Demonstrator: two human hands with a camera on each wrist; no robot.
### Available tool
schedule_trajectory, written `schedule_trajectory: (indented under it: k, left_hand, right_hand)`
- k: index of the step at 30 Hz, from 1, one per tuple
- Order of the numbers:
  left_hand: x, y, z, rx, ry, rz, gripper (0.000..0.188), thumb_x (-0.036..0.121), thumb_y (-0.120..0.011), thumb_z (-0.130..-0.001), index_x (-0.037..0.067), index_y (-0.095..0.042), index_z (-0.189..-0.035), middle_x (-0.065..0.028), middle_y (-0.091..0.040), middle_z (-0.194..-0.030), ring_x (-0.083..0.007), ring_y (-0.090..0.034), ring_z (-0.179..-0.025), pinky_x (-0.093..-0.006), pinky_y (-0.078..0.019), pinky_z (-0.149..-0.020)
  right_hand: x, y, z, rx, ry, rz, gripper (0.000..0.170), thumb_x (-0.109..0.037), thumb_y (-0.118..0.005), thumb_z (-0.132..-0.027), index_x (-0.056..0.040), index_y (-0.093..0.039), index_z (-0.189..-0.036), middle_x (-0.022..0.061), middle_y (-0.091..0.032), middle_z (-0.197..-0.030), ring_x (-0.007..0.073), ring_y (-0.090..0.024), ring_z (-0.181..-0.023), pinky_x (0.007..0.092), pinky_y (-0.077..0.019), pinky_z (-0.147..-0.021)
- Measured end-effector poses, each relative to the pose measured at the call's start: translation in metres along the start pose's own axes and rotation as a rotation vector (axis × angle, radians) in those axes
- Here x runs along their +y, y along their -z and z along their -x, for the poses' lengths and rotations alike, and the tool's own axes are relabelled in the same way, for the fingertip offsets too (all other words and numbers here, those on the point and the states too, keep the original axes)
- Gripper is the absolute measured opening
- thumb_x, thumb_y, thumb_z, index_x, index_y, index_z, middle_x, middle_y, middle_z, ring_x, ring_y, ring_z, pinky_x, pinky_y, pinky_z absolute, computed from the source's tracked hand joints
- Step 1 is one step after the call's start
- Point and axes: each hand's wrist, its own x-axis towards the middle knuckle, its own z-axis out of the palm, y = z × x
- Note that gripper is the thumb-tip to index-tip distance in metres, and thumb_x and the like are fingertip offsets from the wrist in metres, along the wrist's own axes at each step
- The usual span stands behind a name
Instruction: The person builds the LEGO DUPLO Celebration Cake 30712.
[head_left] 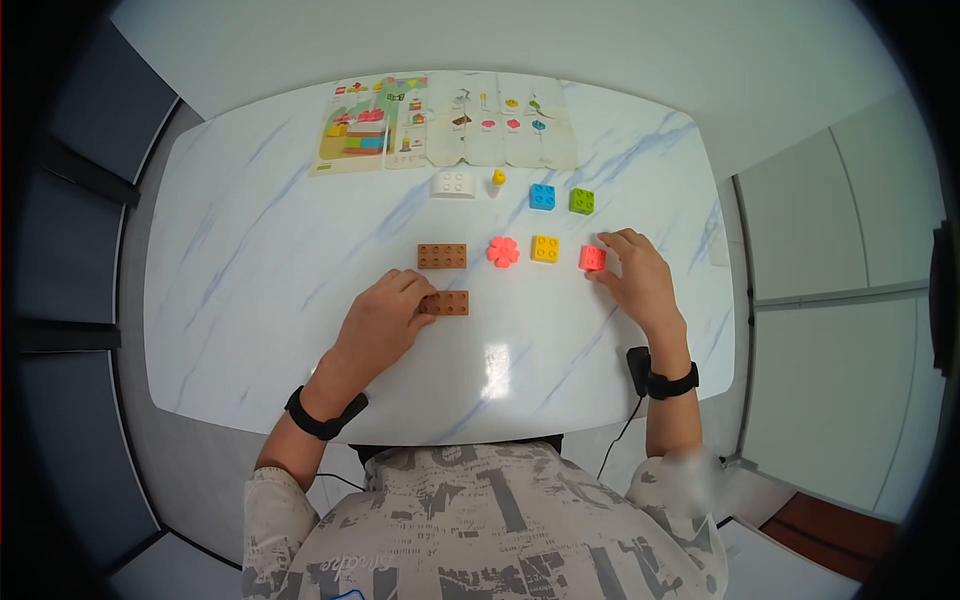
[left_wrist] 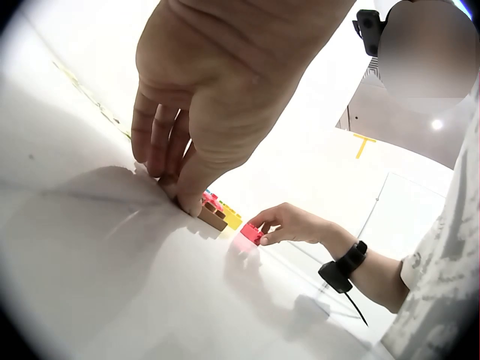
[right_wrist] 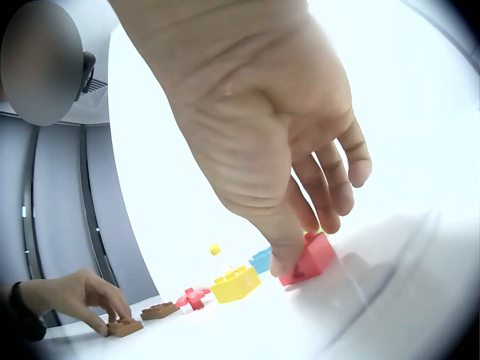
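My left hand pinches the left end of a flat brown building brick lying on the table. A second brown brick lies just beyond it. On the right, my right hand holds a small red brick between thumb and fingers; the right wrist view shows the thumb against the near side of this red brick. Between the two hands sit a coral flower piece and a yellow brick. The left hand's fingers hide one end of its brown brick.
Farther back stand a white curved brick, a small yellow-topped piece, a blue brick and a green brick. An unfolded instruction sheet lies along the far edge of the marbled table.
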Motion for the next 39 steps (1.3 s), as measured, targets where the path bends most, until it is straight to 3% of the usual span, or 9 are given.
schedule_trajectory:
  k: [4, 7, 13, 16, 17, 21, 26, 32, 39]
  left_hand:
    - [0.0, 0.001, 0.001, 0.003, -0.009, 0.008, 0.034, 0.005, -0.088, -0.082, 0.005, -0.071, -0.112, -0.0102, -0.073, -0.116, -0.0322, -0.07, -0.109, -0.0416, -0.0595, -0.093]
    - [0.0, 0.0, 0.0, 0.001, -0.001, 0.004, 0.035, 0.006, -0.089, -0.082, 0.005, -0.071, -0.112, -0.0103, -0.074, -0.116, -0.0321, -0.07, -0.109, -0.0415, -0.0597, -0.094]
    - [0.002, 0.003, 0.0, 0.025, -0.002, -0.031, 0.038, 0.01, -0.09, -0.082, 0.005, -0.071, -0.114, -0.0108, -0.074, -0.118, -0.0324, -0.071, -0.11, -0.0411, -0.0605, -0.094]
    - [0.004, 0.015, -0.007, 0.057, 0.001, -0.039, 0.039, 0.014, -0.089, -0.084, 0.004, -0.071, -0.116, -0.0114, -0.074, -0.12, -0.0329, -0.072, -0.11, -0.0412, -0.0608, -0.094]
    - [0.003, 0.018, -0.01, 0.073, 0.012, -0.029, 0.039, 0.016, -0.089, -0.084, 0.004, -0.072, -0.117, -0.0116, -0.074, -0.121, -0.0329, -0.072, -0.11, -0.0412, -0.0609, -0.094]
    - [-0.005, 0.016, -0.02, 0.158, -0.017, -0.056, 0.04, 0.02, -0.088, -0.087, 0.004, -0.073, -0.121, -0.0122, -0.074, -0.123, -0.033, -0.073, -0.109, -0.0415, -0.0612, -0.093]
    - [0.007, 0.009, -0.013, 0.077, -0.067, -0.038, 0.039, 0.02, -0.088, -0.086, 0.004, -0.074, -0.119, -0.0107, -0.074, -0.121, -0.0309, -0.072, -0.109, -0.0405, -0.0613, -0.093]
    - [0.008, -0.012, -0.001, 0.019, -0.139, -0.067, 0.037, 0.016, -0.088, -0.085, 0.004, -0.074, -0.117, -0.0081, -0.074, -0.119, -0.0273, -0.071, -0.113, -0.0386, -0.0607, -0.094]
    - [0.009, -0.011, -0.004, 0.014, -0.161, -0.084, 0.038, 0.014, -0.089, -0.082, 0.004, -0.072, -0.115, -0.0076, -0.073, -0.117, -0.0276, -0.07, -0.111, -0.0386, -0.0605, -0.093]
  right_hand:
    - [-0.026, -0.008, -0.02, 0.055, 0.235, -0.009, 0.043, -0.02, -0.091, -0.082, -0.0048, -0.078, -0.12, 0.0083, -0.075, -0.116, 0.0304, -0.066, -0.108, 0.0411, -0.0568, -0.092]
    - [-0.023, -0.028, -0.032, -0.032, 0.359, 0.054, 0.045, -0.021, -0.092, -0.081, -0.0057, -0.078, -0.12, 0.008, -0.075, -0.113, 0.0307, -0.065, -0.105, 0.0411, -0.0565, -0.091]
    - [-0.023, -0.012, -0.022, 0.103, 0.26, -0.023, 0.037, -0.021, -0.091, -0.082, -0.0051, -0.08, -0.113, 0.0069, -0.077, -0.108, 0.0303, -0.066, -0.103, 0.0414, -0.0566, -0.089]
    - [0.004, -0.001, -0.01, 0.078, 0.151, 0.039, 0.036, -0.019, -0.09, -0.083, -0.005, -0.08, -0.115, 0.0075, -0.077, -0.11, 0.0304, -0.067, -0.1, 0.0413, -0.0575, -0.087]
    - [0.009, 0.001, -0.008, -0.051, 0.047, 0.061, 0.036, -0.017, -0.089, -0.084, -0.0047, -0.079, -0.117, 0.0079, -0.078, -0.112, 0.0304, -0.068, -0.1, 0.0408, -0.0585, -0.086]
    - [0.015, 0.0, 0.0, 0.015, 0.075, 0.024, 0.04, -0.016, -0.089, -0.084, -0.0051, -0.078, -0.121, 0.0096, -0.076, -0.119, 0.0302, -0.069, -0.102, 0.0402, -0.0588, -0.088]
    - [-0.013, 0.01, -0.005, 0.077, 0.144, -0.01, 0.049, -0.014, -0.09, -0.082, -0.0041, -0.074, -0.127, 0.0114, -0.074, -0.126, 0.0302, -0.068, -0.107, 0.0412, -0.0579, -0.091]
    - [-0.034, -0.024, -0.02, 0.009, 0.364, 0.0, 0.041, -0.013, -0.09, -0.081, -0.0076, -0.077, -0.119, 0.0061, -0.075, -0.118, 0.0272, -0.067, -0.106, 0.0397, -0.0551, -0.091]
    - [-0.038, -0.029, -0.02, 0.025, 0.288, 0.038, 0.035, -0.01, -0.088, -0.082, -0.006, -0.077, -0.115, 0.0062, -0.076, -0.111, 0.0283, -0.067, -0.103, 0.0408, -0.0555, -0.09]
